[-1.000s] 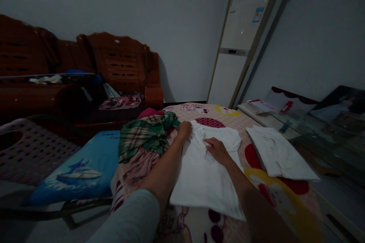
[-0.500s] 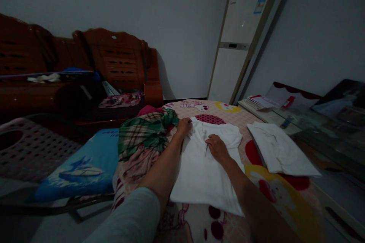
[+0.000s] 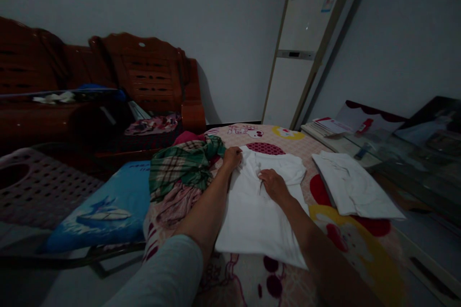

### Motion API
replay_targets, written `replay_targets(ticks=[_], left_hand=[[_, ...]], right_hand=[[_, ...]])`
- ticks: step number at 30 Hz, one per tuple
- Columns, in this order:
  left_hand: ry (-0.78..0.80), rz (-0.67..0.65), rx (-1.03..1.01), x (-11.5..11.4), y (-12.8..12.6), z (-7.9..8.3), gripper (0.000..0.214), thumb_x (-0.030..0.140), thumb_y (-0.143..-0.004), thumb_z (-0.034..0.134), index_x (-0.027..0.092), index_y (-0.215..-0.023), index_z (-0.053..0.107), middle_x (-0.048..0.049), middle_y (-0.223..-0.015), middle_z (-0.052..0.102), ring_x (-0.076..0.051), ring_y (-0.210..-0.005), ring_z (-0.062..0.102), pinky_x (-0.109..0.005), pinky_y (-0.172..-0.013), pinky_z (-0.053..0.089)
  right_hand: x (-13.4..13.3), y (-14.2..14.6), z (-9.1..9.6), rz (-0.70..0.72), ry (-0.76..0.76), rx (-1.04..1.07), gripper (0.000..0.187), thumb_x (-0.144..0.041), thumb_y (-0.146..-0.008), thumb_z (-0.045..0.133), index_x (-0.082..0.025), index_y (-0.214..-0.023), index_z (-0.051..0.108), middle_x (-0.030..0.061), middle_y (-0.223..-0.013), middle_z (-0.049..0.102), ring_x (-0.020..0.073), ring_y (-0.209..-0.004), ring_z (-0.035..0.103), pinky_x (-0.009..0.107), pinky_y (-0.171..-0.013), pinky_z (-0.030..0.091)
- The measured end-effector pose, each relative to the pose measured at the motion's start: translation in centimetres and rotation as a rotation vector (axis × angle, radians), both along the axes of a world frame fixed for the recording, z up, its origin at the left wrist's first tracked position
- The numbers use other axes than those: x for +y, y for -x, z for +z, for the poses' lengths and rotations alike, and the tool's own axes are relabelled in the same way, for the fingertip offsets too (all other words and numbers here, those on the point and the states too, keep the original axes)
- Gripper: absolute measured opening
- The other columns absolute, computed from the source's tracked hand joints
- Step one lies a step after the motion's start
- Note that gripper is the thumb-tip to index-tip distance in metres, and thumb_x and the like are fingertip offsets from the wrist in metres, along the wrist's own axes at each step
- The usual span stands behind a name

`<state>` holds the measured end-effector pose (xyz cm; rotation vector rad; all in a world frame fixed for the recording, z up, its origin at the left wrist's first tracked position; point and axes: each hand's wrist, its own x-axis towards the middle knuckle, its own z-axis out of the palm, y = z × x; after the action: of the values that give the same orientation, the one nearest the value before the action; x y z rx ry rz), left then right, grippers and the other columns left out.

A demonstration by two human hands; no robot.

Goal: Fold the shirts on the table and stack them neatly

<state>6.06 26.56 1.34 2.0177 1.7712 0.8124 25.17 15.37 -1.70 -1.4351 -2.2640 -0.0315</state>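
barely any change in 1 s: white cotton T-shirt (image 3: 252, 216) stays flat on pink cartoon-print bedspread (image 3: 345, 244); left hand (image 3: 232, 157) closed on shirt's far shoulder edge, right hand (image 3: 272, 183) palm-down near its collar, pinch unclear; green plaid cloth heap (image 3: 183, 165) left of shirt, folded white garment (image 3: 353, 187) right

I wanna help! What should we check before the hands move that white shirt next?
1. Left hand holds the shirt at its top left edge: ok.
2. Right hand rests on the shirt: ok. Whether it pinches cloth: cannot tell.
3. Shirt lies smooth: not ok, its top part is bunched.
4. Plaid cloth is apart from the shirt: not ok, it lies right beside the left hand.
5. Folded shirt is out of the way: ok, it lies apart on the right.
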Motion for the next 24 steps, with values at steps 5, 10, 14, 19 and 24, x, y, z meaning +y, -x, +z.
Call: replay_targets(ticks=[5, 10, 14, 19, 24], left_hand=[[-0.029, -0.037, 0.002, 0.0, 0.1, -0.3, 0.029, 0.012, -0.08, 0.057, 0.015, -0.103, 0.074, -0.0082, -0.091, 0.076, -0.019, -0.09, 0.068, -0.025, -0.083, 0.048], [-0.081, -0.075, -0.106, 0.1, 0.0, 0.0, 0.024, 0.012, -0.08, 0.054, 0.014, -0.094, 0.074, -0.0043, -0.073, 0.072, -0.017, -0.077, 0.066, -0.025, -0.076, 0.047], [-0.136, -0.18, -0.158, 0.1, -0.9, 0.9, 0.018, 0.012, -0.079, 0.053, 0.016, -0.083, 0.071, -0.0007, -0.066, 0.067, -0.015, -0.071, 0.061, -0.024, -0.072, 0.046], [-0.18, -0.421, -0.196, -0.6, -2.9, 1.5, 0.017, 0.014, -0.079, 0.052, 0.015, -0.083, 0.069, -0.0021, -0.08, 0.07, -0.015, -0.08, 0.061, -0.024, -0.077, 0.047], [-0.077, -0.606, -0.151, -1.4, -4.3, 0.6, 0.025, 0.011, -0.077, 0.05, 0.016, -0.089, 0.072, -0.0035, -0.096, 0.072, -0.016, -0.093, 0.064, -0.023, -0.086, 0.047]], right_hand=[[0.1, 0.3, -0.1, -0.001, -0.053, 0.058, 0.023, -0.007, -0.087, 0.048, -0.018, -0.09, 0.068, 0.01, -0.105, 0.072, 0.0214, -0.099, 0.064, 0.034, -0.089, 0.051], [-0.9, 0.4, 0.9, 0.064, -0.21, 0.294, 0.021, -0.004, -0.076, 0.051, -0.02, -0.083, 0.064, 0.0111, -0.124, 0.067, 0.0211, -0.109, 0.064, 0.034, -0.091, 0.052], [-1.9, 0.8, 1.9, 0.117, -0.262, 0.32, 0.022, -0.005, -0.073, 0.049, -0.019, -0.084, 0.063, 0.0105, -0.11, 0.072, 0.0181, -0.088, 0.069, 0.028, -0.074, 0.052], [-3.1, 1.2, 2.8, 0.076, -0.236, 0.016, 0.016, -0.009, -0.074, 0.051, -0.019, -0.078, 0.063, 0.0048, -0.073, 0.07, 0.0175, -0.069, 0.064, 0.025, -0.066, 0.044], [-3.5, 1.1, 3.0, 0.033, -0.098, -0.147, 0.014, -0.011, -0.075, 0.052, -0.019, -0.079, 0.063, 0.0063, -0.078, 0.071, 0.0191, -0.074, 0.064, 0.026, -0.067, 0.042]])
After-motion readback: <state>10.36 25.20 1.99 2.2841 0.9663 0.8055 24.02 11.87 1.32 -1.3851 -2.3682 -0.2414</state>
